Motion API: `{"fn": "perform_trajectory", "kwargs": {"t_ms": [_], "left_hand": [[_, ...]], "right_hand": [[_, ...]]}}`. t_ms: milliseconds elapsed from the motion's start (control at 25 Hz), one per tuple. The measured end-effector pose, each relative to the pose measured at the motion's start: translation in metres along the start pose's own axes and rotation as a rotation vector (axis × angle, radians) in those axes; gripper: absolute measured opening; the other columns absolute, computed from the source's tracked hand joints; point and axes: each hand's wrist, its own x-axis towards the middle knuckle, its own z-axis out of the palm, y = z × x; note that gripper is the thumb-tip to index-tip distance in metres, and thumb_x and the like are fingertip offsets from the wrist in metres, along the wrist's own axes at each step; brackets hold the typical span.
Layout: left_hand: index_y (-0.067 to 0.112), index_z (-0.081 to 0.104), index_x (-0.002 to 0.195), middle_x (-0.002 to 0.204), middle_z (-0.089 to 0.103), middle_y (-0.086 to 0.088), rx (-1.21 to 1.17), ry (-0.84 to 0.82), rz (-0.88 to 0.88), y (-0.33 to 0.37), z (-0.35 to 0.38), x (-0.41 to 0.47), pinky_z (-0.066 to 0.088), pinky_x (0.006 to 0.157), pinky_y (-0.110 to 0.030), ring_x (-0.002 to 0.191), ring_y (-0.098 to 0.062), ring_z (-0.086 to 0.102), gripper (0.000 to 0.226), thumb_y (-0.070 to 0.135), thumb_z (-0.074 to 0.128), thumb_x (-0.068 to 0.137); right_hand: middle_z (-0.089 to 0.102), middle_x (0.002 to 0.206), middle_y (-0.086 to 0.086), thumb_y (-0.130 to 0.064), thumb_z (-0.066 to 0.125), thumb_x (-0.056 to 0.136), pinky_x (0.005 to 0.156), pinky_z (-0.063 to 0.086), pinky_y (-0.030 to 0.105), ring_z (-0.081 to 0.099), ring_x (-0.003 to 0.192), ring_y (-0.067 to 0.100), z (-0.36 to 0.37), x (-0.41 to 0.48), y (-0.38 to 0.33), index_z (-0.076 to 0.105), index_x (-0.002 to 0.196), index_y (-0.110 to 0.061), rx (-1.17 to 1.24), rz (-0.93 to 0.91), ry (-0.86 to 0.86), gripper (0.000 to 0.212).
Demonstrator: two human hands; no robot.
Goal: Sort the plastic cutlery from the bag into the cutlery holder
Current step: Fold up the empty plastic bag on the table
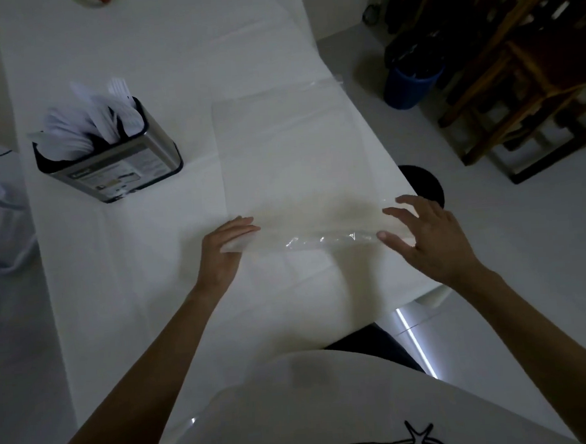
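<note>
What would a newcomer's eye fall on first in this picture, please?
The left hand and right hand are at the folded near edge of a flat clear plastic bag on the white table. Farther left stands a metal cutlery holder full of white plastic cutlery.

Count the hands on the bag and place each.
2. The left hand pinches the near left corner of the bag; the right hand touches its near right end. None hidden.

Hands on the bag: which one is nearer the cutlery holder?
The left hand, at the left end of the bag, toward the cutlery holder; the right hand is over by the table edge.
</note>
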Motion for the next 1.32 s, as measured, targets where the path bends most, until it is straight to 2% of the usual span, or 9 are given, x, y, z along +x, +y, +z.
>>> {"fn": "perform_trajectory", "kwargs": {"t_ms": [120,200,320,480,640,840,1040,1120,1320], "left_hand": [[0.023,0.074,0.1,0.106,0.071,0.012,-0.161,-0.005,-0.052,0.004,0.0,0.001,0.043,0.104,-0.046,0.107,-0.017,0.064,0.022,0.013,0.064,0.083],[0.022,0.076,0.091,0.094,0.074,0.012,-0.238,0.019,-0.197,0.01,0.0,0.0,0.05,0.093,-0.03,0.095,-0.007,0.067,0.014,0.016,0.07,0.08],[0.018,0.069,0.08,0.075,0.065,0.018,0.002,0.152,-0.426,0.023,-0.004,0.005,0.045,0.068,-0.006,0.068,0.015,0.061,0.011,0.018,0.078,0.074],[0.025,0.068,0.071,0.069,0.067,0.022,0.016,0.082,-0.505,0.018,-0.011,0.001,0.043,0.073,-0.01,0.071,0.009,0.059,0.01,0.024,0.078,0.074],[0.011,0.062,0.062,0.063,0.069,0.0,-0.075,0.21,-0.501,0.014,0.001,-0.004,0.048,0.073,-0.023,0.065,-0.008,0.064,0.028,0.03,0.071,0.081],[-0.004,0.054,0.072,0.063,0.062,-0.018,-0.077,0.409,-0.567,0.015,0.008,0.01,0.045,0.056,-0.012,0.05,-0.005,0.054,0.038,0.029,0.067,0.084],[0.015,0.058,0.09,0.059,0.051,0.0,-0.047,0.485,-0.629,0.007,0.012,0.027,0.047,0.066,-0.022,0.055,-0.01,0.049,0.025,0.021,0.077,0.075],[0.016,0.059,0.091,0.058,0.046,0.005,0.007,0.487,-0.627,0.006,0.015,0.033,0.042,0.063,-0.014,0.051,-0.003,0.044,0.027,0.015,0.079,0.072],[0.011,0.059,0.107,0.097,0.053,-0.004,0.191,0.501,-0.648,0.003,0.025,0.042,0.041,0.07,-0.023,0.082,-0.014,0.051,0.04,0.021,0.078,0.073]], "right_hand": [[0.063,0.126,0.002,-0.06,0.049,0.082,0.099,0.044,0.045,0.057,0.12,0.025,0.0,0.012,-0.014,0.063,0.12,-0.02,-0.153,-0.313,0.074,0.056],[0.074,0.099,-0.001,-0.042,0.052,0.085,0.075,0.057,0.038,0.071,0.091,0.022,-0.004,0.023,-0.027,0.07,0.104,-0.022,-0.061,-0.392,0.111,0.033],[0.074,0.075,-0.008,-0.043,0.043,0.089,0.051,0.053,0.029,0.07,0.063,0.017,-0.029,0.032,-0.04,0.072,0.091,-0.024,0.029,-0.374,0.046,0.034],[0.07,0.071,-0.014,-0.031,0.056,0.09,0.059,0.051,0.017,0.066,0.056,-0.001,-0.078,0.063,-0.041,0.069,0.086,-0.021,0.361,-0.282,-0.346,0.016],[0.064,0.062,-0.015,-0.036,0.059,0.089,0.054,0.045,0.022,0.059,0.045,0.001,-0.073,0.122,-0.048,0.062,0.082,-0.026,0.098,-0.317,-0.261,0.013],[0.065,0.07,-0.009,-0.037,0.059,0.089,0.069,0.047,0.029,0.048,0.057,0.002,-0.039,0.199,-0.056,0.061,0.086,-0.021,0.018,-0.245,-0.187,0.017],[0.068,0.09,0.007,-0.033,0.058,0.086,0.079,0.049,0.035,0.062,0.093,0.025,0.001,0.247,-0.043,0.063,0.089,-0.014,0.015,-0.074,-0.238,0.019],[0.061,0.105,0.012,-0.029,0.058,0.086,0.083,0.047,0.037,0.056,0.104,0.03,0.017,0.252,-0.04,0.062,0.099,-0.01,-0.061,-0.054,-0.25,0.023],[0.046,0.126,0.013,-0.032,0.066,0.083,0.09,0.042,0.043,0.046,0.116,0.032,0.042,0.252,-0.031,0.049,0.124,-0.01,-0.122,-0.089,-0.248,0.049]]}}
